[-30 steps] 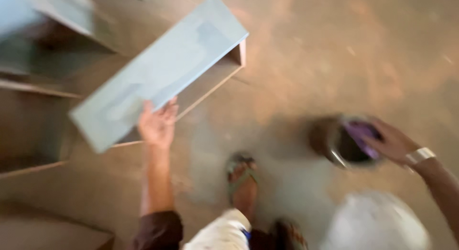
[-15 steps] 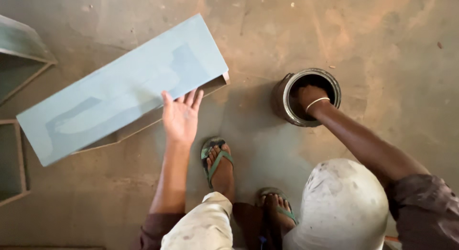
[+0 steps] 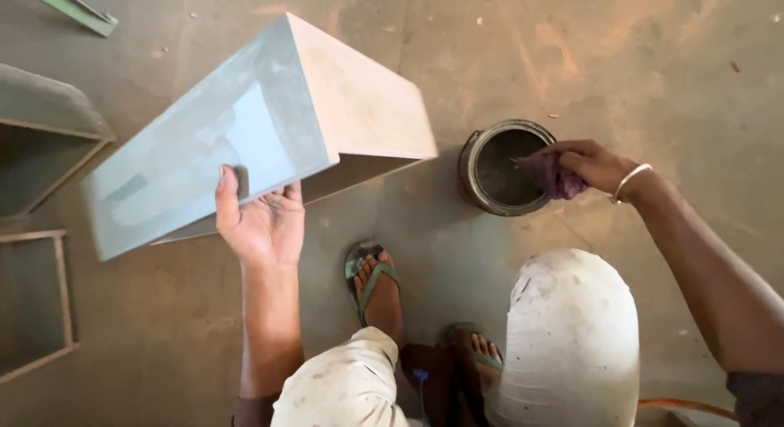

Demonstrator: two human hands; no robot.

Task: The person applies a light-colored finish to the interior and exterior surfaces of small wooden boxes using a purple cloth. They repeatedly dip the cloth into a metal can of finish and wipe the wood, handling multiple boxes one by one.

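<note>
A long wooden box [image 3: 245, 145] with a grey-blue coated face and a bare pale side lies tilted on the concrete floor. My left hand [image 3: 260, 223] grips its near edge, thumb on the coated face. My right hand [image 3: 584, 166], with a bangle at the wrist, holds a purple rag [image 3: 551, 175] over the rim of a round metal can [image 3: 498, 167] that stands on the floor to the right of the box. My knees and sandalled feet [image 3: 377, 288] are below.
Two more open wooden boxes sit at the left edge, one grey-coated [image 3: 45, 137], another [image 3: 33, 300] below it. A green strip [image 3: 69, 6] lies at the top left. Dusty bare floor extends to the right.
The box has been tipped up so its bare side now shows. My left hand went from flat on its face to gripping its edge. My right hand lifted the rag out of the can.
</note>
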